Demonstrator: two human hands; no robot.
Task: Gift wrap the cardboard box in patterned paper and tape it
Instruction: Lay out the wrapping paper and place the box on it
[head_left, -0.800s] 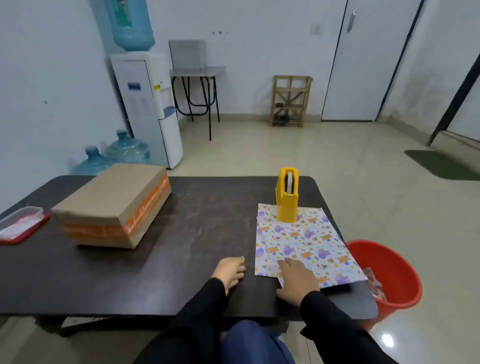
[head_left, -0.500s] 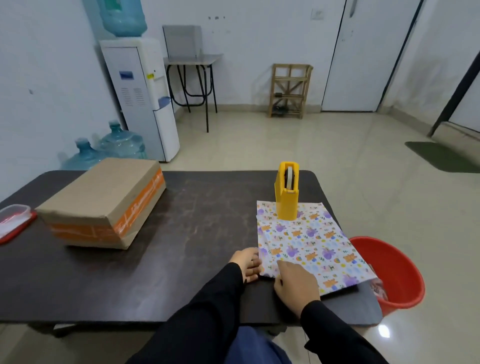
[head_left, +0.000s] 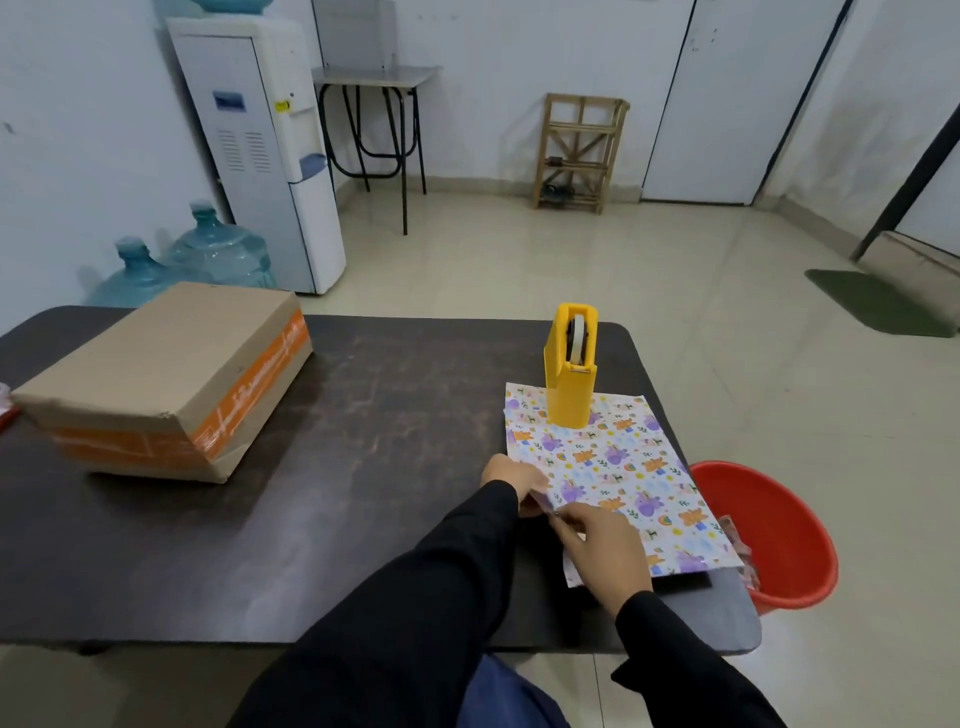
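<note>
Cardboard box (head_left: 161, 384), sealed with orange tape, sits unwrapped at the left of the frame on the dark tabletop (head_left: 363, 519), well apart from the patterned paper (head_left: 628, 467), which lies at lower right of centre. Yellow tape dispenser (head_left: 570, 374) stands upright on the paper's far edge. Left hand (head_left: 511, 480) and right hand (head_left: 605, 545) meet at the paper's near left edge; each grip pinches that edge, slightly lifted there. Red bucket (head_left: 769, 535) stands on the floor beside the tabletop's right end.
</note>
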